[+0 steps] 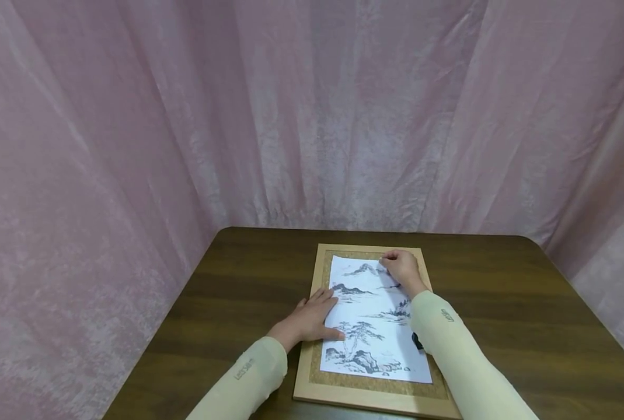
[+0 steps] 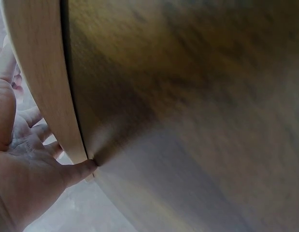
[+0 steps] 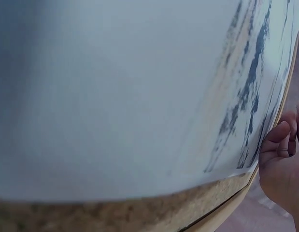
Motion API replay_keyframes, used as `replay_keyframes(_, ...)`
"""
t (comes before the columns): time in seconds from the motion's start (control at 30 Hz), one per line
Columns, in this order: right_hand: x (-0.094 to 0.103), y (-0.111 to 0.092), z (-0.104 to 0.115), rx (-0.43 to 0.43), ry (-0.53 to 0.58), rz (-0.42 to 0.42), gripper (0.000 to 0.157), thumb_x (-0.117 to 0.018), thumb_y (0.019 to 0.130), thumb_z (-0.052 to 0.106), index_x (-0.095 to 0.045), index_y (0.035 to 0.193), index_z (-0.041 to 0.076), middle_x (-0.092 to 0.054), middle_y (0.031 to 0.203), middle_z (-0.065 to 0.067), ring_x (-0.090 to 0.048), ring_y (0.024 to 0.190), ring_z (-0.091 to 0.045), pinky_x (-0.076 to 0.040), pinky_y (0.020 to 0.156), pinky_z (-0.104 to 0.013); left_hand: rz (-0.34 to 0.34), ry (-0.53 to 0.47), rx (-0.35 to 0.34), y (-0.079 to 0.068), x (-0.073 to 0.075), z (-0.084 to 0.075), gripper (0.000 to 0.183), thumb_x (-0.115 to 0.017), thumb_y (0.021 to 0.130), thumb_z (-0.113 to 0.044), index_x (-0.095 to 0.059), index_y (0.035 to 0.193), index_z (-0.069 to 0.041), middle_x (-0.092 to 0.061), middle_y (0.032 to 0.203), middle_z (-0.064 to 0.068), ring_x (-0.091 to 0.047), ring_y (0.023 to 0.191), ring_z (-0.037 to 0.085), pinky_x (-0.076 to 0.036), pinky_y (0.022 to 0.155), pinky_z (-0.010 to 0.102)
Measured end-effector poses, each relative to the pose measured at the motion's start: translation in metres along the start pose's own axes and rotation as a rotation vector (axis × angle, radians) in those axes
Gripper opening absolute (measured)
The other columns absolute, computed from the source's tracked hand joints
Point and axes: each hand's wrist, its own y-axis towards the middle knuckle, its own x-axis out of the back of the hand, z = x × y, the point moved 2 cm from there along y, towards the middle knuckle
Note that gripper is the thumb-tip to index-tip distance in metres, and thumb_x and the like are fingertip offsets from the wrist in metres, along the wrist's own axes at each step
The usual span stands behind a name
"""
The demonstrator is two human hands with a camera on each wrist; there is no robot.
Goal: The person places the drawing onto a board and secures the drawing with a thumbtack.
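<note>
A white sheet with an ink landscape (image 1: 385,347) lies on a wood-framed cork board (image 1: 354,380). My left hand (image 1: 314,317) is spread over the frame's left side, with fingertips and thumb on the sheet's left edge. In the left wrist view, that hand's little finger (image 2: 79,171) reaches the outer edge of the frame. At the sheet's top right part, my right hand (image 1: 403,271) has its fingers bent and their tips together at the paper's upper edge. I cannot tell whether something small is between them. The sheet's top right corner is hidden behind this hand.
The board lies on a dark brown wooden table (image 1: 248,280) with rounded far corners. Behind and beside the table hang pink velvet curtains (image 1: 343,116). Pale sleeves (image 1: 448,326) cover both forearms, and a small black item (image 1: 417,341) shows under the right one.
</note>
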Motion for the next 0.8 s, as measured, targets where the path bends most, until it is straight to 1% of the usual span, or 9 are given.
replay_keyframes(0.13, -0.0030, -0.0015, 0.0011, 0.008, -0.014, -0.001, 0.020, -0.064, 0.097, 0.017, -0.072, 0.106, 0.001, -0.070, 0.104, -0.013, -0.062, 0.089, -0.023, -0.051, 0.077, -0.037, 0.000, 0.000, -0.011, -0.0020, 0.0009, -0.0022, 0.096, -0.064, 0.086, -0.066, -0.029, 0.158, -0.013, -0.015, 0.165, 0.006, -0.005, 0.152, 0.027, -0.019, 0.114, 0.062)
replay_keyframes(0.23, -0.0040, -0.0031, 0.0027, 0.016, -0.026, -0.002, 0.020, -0.064, 0.096, 0.016, -0.072, 0.106, 0.001, -0.070, 0.107, -0.015, -0.062, 0.094, -0.026, -0.050, 0.082, -0.041, 0.001, 0.004, -0.016, -0.0024, 0.0004, -0.0026, 0.096, -0.063, 0.086, -0.067, -0.029, 0.158, -0.013, -0.015, 0.165, 0.006, -0.006, 0.152, 0.027, -0.020, 0.114, 0.062)
replay_keyframes(0.47, -0.0059, -0.0043, 0.0043, 0.051, -0.113, -0.010, 0.017, -0.067, 0.095, 0.015, -0.073, 0.102, 0.001, -0.070, 0.104, -0.014, -0.062, 0.093, -0.027, -0.049, 0.085, -0.044, -0.004, 0.012, -0.015, -0.0022, -0.0022, -0.0019, 0.097, -0.061, 0.085, -0.069, -0.029, 0.158, -0.014, -0.014, 0.165, 0.006, -0.005, 0.152, 0.027, -0.020, 0.113, 0.062)
replay_keyframes(0.6, -0.0082, -0.0033, 0.0031, 0.047, -0.130, -0.007, 0.016, -0.067, 0.095, 0.015, -0.074, 0.100, 0.002, -0.070, 0.103, -0.013, -0.062, 0.094, -0.026, -0.048, 0.087, -0.044, -0.009, 0.011, -0.015, -0.0020, -0.0035, -0.0015, 0.097, -0.062, 0.085, -0.069, -0.029, 0.158, -0.014, -0.014, 0.165, 0.006, -0.005, 0.152, 0.027, -0.021, 0.113, 0.062)
replay_keyframes(0.8, -0.0085, -0.0033, 0.0051, 0.025, -0.159, -0.010, 0.016, -0.068, 0.094, 0.015, -0.075, 0.102, 0.003, -0.071, 0.108, -0.013, -0.062, 0.101, -0.028, -0.046, 0.093, -0.046, -0.020, 0.008, -0.017, -0.0011, -0.0041, -0.0008, 0.096, -0.063, 0.085, -0.068, -0.029, 0.158, -0.014, -0.014, 0.165, 0.005, -0.005, 0.152, 0.026, -0.020, 0.113, 0.062)
